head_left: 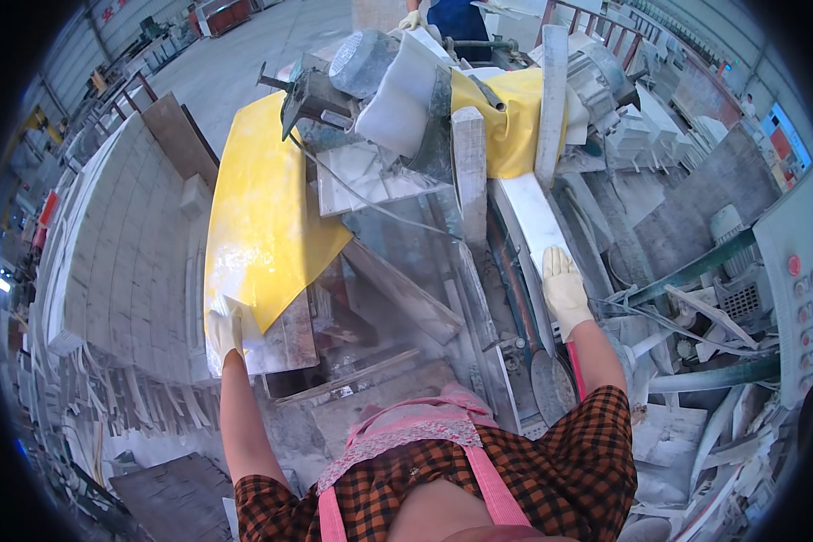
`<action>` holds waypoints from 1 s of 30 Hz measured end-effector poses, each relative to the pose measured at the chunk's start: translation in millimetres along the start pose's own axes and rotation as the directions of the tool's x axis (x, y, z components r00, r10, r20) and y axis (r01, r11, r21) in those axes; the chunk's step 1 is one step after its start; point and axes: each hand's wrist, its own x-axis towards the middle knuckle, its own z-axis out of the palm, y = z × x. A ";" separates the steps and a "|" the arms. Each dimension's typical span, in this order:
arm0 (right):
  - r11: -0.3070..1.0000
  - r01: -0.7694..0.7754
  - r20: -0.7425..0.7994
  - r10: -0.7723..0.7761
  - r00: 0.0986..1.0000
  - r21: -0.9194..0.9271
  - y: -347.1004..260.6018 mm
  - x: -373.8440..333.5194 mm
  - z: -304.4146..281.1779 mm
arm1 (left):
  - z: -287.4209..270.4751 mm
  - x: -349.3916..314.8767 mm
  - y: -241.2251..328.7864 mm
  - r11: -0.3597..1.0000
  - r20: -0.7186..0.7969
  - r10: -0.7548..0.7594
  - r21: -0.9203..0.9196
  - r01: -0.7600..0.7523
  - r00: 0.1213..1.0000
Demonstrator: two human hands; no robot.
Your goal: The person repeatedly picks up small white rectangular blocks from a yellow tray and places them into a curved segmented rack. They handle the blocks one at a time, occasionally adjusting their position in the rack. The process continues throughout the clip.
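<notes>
Pink apron cloth (425,423) over a checked shirt (556,443) lay closest. Just ahead, the gloved left hand (225,330) rested at the near edge of a glossy yellow sheet (257,199), which sloped over a dusty board (287,341); whether its fingers pinched the sheet could not be told. Farther right, the gloved right hand (565,289) lay flat, fingers straight and together, gripping nothing, on a long white strip (527,215). That strip ran forward between two pale upright boards (471,167) and under a second yellow sheet (512,135). Off-cuts (673,441) littered the right side below a buttoned control panel (797,307); leftward stood stacked pale slabs (131,230). Beyond, a dust-coated motor (359,63) sat before a co-worker in a blue apron (456,20), and grey floor (244,54) stretched toward the workshop wall (72,41).
</notes>
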 end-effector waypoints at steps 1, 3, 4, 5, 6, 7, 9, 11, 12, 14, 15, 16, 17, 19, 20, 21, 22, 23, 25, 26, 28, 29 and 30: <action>0.996 -0.033 0.116 0.023 0.993 0.084 3.9 3.7 -10.3 | -3.0 -3.2 2.7 1.000 0.002 0.001 0.005 -0.001 1.000; 0.973 -0.121 0.264 0.067 0.962 0.196 8.3 14.2 -32.7 | -11.6 -10.7 7.0 1.000 0.038 0.015 0.025 -0.016 0.999; 0.960 -0.143 0.233 0.086 0.969 0.241 10.1 23.1 -44.0 | -15.0 -12.7 9.2 0.999 0.066 0.025 0.028 -0.027 0.997; 0.960 -0.191 0.294 0.125 0.948 0.205 9.2 32.4 -55.0 | -17.7 -13.4 10.2 0.999 0.086 0.043 0.024 -0.045 0.995; 0.939 -0.248 0.270 0.181 0.946 0.239 4.9 39.0 -66.5 | -21.6 -12.2 8.9 0.997 0.130 0.063 0.024 -0.067 0.989; 0.916 -0.279 0.226 0.218 0.949 0.289 -5.4 46.8 -78.1 | -22.7 -9.2 7.3 0.993 0.177 0.115 0.008 -0.119 0.977; 0.777 -0.364 0.186 0.313 0.931 0.513 -48.3 68.6 -99.5 | -25.4 -0.9 -2.1 0.964 0.270 0.265 -0.060 -0.258 0.926; 0.395 -0.342 0.257 0.253 0.933 0.853 -108.8 88.0 -124.6 | -24.9 5.0 -15.1 0.935 0.313 0.354 -0.106 -0.338 0.881; 0.126 -0.276 0.250 0.188 0.950 0.953 -147.1 90.0 -137.7 | -23.0 6.5 -20.1 0.926 0.319 0.378 -0.121 -0.358 0.869; -0.085 -0.051 0.050 -0.008 0.999 0.995 -218.7 90.7 -165.9 | -19.1 5.6 -27.0 0.920 0.298 0.391 -0.139 -0.366 0.871; -0.244 -0.094 0.084 -0.051 0.995 0.965 -255.8 89.4 -178.7 | -17.0 3.0 -28.3 0.922 0.273 0.387 -0.141 -0.362 0.881; -0.300 -0.253 0.246 -0.063 0.967 0.920 -298.8 98.2 -189.2 | -15.5 1.7 -27.4 0.923 0.248 0.384 -0.141 -0.359 0.889; -0.214 -0.149 0.140 -0.053 0.989 0.965 -329.7 100.4 -199.2 | -14.7 -2.7 -26.5 0.940 0.226 0.339 -0.117 -0.320 0.913; -0.190 -0.196 0.206 0.034 0.978 0.962 -398.2 108.1 -212.2 | -14.7 -8.5 -18.4 0.974 0.155 0.204 -0.131 -0.185 0.967; -0.363 -0.188 0.171 -0.078 0.982 0.913 -423.3 113.3 -214.8 | -17.0 -9.9 -13.4 0.985 0.183 0.169 -0.069 -0.159 0.968; -0.399 -0.197 0.171 -0.099 0.980 0.895 -450.3 117.0 -215.6 | -20.9 -11.6 -9.5 0.984 0.189 0.176 -0.023 -0.175 0.966; -0.383 -0.217 0.213 -0.054 0.976 0.898 -476.0 122.1 -215.3 | -25.4 -12.1 -4.9 0.981 0.186 0.182 0.027 -0.190 0.966; -0.268 -0.161 0.154 -0.049 0.987 0.950 -496.4 127.2 -213.7 | -29.0 -16.1 -1.0 0.983 0.167 0.179 0.015 -0.184 0.970; -0.060 -0.119 0.115 -0.063 0.991 0.991 -519.9 132.2 -207.2 | -37.9 -21.2 6.0 0.988 0.207 0.152 -0.062 -0.142 0.967; 0.025 -0.113 0.115 -0.078 0.990 0.993 -527.2 131.3 -203.5 | -42.7 -22.8 8.9 0.989 0.232 0.134 -0.095 -0.115 0.963; 0.075 -0.086 0.094 -0.112 0.989 0.993 -535.6 128.8 -196.2 | -55.7 -29.0 8.7 0.969 0.198 0.153 -0.221 -0.108 0.968; 0.043 -0.065 0.070 -0.130 0.989 0.997 -537.7 127.1 -192.2 | -63.5 -27.7 8.8 0.970 0.226 0.158 -0.219 -0.108 0.961; -0.008 -0.014 0.013 -0.105 0.994 1.000 -540.0 125.9 -188.0 | -71.0 -24.4 9.9 0.969 0.254 0.168 -0.219 -0.112 0.952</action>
